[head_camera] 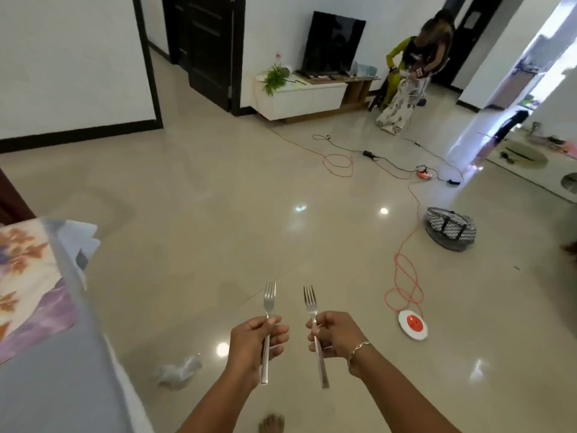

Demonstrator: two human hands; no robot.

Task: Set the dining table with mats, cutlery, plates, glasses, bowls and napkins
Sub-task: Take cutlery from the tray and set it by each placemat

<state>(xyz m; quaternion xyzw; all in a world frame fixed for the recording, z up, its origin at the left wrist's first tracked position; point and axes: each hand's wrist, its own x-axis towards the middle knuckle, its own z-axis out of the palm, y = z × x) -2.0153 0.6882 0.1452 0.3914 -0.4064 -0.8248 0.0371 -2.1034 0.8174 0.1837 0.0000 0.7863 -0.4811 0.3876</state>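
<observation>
**Bottom centre of the frame.** A bare foot (271,425), cut off by the lower edge, is seen on the glossy beige tiled floor (203,198).

**Lower centre.** The left hand (256,342) is curled round the handle of a slim silver metal fork (268,307), which is held with its tines pointing away from the viewer. The right hand (334,334), with a thin chain bracelet (359,347) worn at the wrist, is closed in the same way round a second silver metal fork (311,303). The two forks are held side by side and apart, over the floor and to the right of the bench.

**Lower left.** A grey-topped bench (46,395) is shown in part. A placemat printed with orange and purple flowers (25,276) lies on it at the left edge of the frame.

**Floor near the hands.** A crumpled clear plastic wrapper (179,370) lies to the lower left of the hands. A round white disc with a red centre (412,325) lies to their right. A thin orange cable (406,282) is looped beside the disc and runs toward the upper right.

**Middle right.** A grey-and-white zigzag-patterned bag (449,228) is set on the floor.

**Upper centre.** A low white cabinet (299,98) carries a black flat television (334,42) and a green potted plant (274,78). A dark panelled door (206,42) stands to its left.

**Upper right.** A person in a long patterned garment (402,89) is seen just beside the cabinet.
</observation>
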